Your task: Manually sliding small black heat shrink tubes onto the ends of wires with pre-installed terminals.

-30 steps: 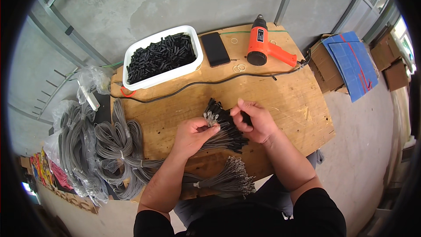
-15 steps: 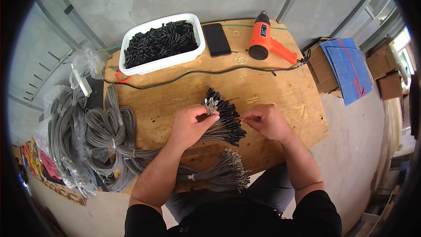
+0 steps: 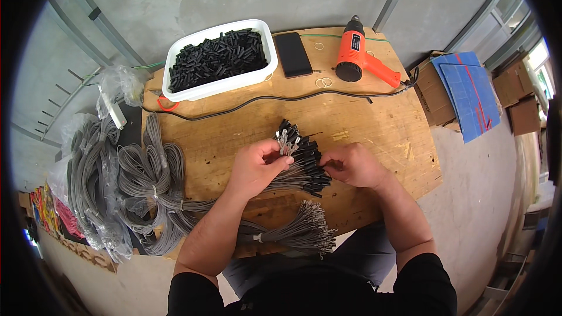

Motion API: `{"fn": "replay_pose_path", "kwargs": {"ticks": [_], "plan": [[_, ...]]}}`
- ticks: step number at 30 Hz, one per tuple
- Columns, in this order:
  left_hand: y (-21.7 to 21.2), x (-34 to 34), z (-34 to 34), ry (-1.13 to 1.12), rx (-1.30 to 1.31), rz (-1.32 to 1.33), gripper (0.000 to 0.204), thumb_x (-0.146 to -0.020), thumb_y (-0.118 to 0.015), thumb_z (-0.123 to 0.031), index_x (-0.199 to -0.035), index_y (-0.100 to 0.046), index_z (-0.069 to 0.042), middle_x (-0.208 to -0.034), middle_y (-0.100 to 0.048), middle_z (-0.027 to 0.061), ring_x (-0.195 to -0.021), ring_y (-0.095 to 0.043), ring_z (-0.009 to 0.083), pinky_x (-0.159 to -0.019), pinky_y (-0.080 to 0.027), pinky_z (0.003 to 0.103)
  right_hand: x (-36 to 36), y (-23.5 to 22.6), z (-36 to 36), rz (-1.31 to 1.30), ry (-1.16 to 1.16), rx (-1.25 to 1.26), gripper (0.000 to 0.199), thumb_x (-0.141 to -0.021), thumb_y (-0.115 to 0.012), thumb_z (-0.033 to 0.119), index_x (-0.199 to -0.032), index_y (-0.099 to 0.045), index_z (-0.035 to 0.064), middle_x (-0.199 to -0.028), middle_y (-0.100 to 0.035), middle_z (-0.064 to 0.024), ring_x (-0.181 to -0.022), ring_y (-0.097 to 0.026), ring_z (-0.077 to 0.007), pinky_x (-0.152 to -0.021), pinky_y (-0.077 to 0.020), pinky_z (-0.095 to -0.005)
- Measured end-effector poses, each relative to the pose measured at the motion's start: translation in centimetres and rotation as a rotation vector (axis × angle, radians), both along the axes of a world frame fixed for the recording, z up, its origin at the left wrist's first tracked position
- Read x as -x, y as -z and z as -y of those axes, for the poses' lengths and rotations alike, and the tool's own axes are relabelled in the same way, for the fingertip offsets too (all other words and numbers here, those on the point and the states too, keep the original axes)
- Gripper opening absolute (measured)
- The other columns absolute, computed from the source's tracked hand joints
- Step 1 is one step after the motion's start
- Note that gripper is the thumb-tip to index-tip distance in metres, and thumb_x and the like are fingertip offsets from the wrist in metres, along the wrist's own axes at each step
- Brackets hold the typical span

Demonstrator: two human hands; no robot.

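My left hand (image 3: 256,168) grips a bundle of grey wires (image 3: 300,161) whose ends carry black sleeves and metal terminals, fanned out on the wooden table (image 3: 374,129). My right hand (image 3: 350,165) pinches the black-sleeved ends on the bundle's right side. A second bundle of grey wires with bare metal terminals (image 3: 295,233) lies near the table's front edge, between my forearms.
A white tub of black tube pieces (image 3: 218,58) stands at the back left, beside a black phone (image 3: 293,54) and an orange heat gun (image 3: 361,57) with its black cord across the table. Coils of grey cable (image 3: 126,178) lie at left; cardboard boxes and blue sheets (image 3: 468,90) at right.
My right hand slid from on top of the bundle to its right side. The view shifted slightly, and the left hand kept its grip.
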State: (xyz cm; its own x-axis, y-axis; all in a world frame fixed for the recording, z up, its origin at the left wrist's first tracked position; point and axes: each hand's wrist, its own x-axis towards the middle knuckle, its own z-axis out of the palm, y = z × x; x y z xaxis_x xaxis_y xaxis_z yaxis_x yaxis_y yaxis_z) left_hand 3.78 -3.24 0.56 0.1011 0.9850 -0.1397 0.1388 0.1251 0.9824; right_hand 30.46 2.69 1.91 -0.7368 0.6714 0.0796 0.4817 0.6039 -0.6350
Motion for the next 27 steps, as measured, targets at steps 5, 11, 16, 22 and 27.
{"fn": "replay_pose_path", "kwargs": {"ticks": [5,11,16,22,27], "plan": [[0.5,0.2,-0.1,-0.001,-0.035,-0.015,0.008,-0.09,-0.072,-0.005,-0.094,-0.067,0.001,-0.082,-0.07,0.0016,-0.074,-0.065,0.0065,-0.068,-0.051,0.022,-0.5,1.1,-0.3,-0.616,0.267,0.56,0.013,-0.082,-0.06,-0.003,-0.092,-0.064,0.003,-0.074,-0.061,-0.0029,-0.061,-0.051,-0.0109,-0.053,-0.039,-0.0243],[-0.7,0.0,0.1,-0.033,0.016,0.184,0.009,-0.093,-0.068,-0.007,-0.096,-0.067,0.002,-0.084,-0.071,0.0033,-0.073,-0.065,0.0081,-0.067,-0.052,0.022,1.9,-0.9,-1.1,-1.186,0.184,1.314,0.017,-0.09,-0.05,0.014,-0.103,-0.055,0.005,-0.081,-0.057,-0.0064,-0.056,-0.045,-0.0123,-0.044,-0.0294,-0.0221],[-0.5,0.1,0.1,-0.034,0.034,0.212,0.01,-0.093,-0.068,-0.007,-0.097,-0.067,0.002,-0.083,-0.07,0.0023,-0.072,-0.064,0.0075,-0.066,-0.051,0.022,5.2,-2.0,-1.1,-0.902,0.274,1.145,0.02,-0.095,-0.061,0.016,-0.108,-0.062,0.0004,-0.075,-0.054,-0.0011,-0.055,-0.044,-0.0081,-0.045,-0.029,-0.0194],[0.4,0.4,0.1,0.015,-0.046,0.068,0.011,-0.09,-0.073,-0.008,-0.092,-0.067,0.001,-0.076,-0.066,-0.0009,-0.069,-0.06,0.0048,-0.063,-0.049,0.021,6.4,-0.2,-0.5,-0.852,0.297,1.03,0.008,-0.094,-0.069,0.006,-0.098,-0.067,-0.0007,-0.077,-0.06,0.0012,-0.056,-0.044,-0.0038,-0.049,-0.0332,-0.0199],[-0.8,-0.1,0.1,-0.022,-0.005,0.111,0.012,-0.091,-0.073,-0.01,-0.092,-0.067,0.001,-0.077,-0.067,-0.0001,-0.07,-0.061,0.0045,-0.062,-0.049,0.021,5.9,0.6,-0.3,-0.758,0.282,0.681,0.009,-0.096,-0.068,0.009,-0.098,-0.068,-0.0001,-0.08,-0.063,0.0045,-0.063,-0.049,0.0004,-0.053,-0.0387,-0.0177]]}}
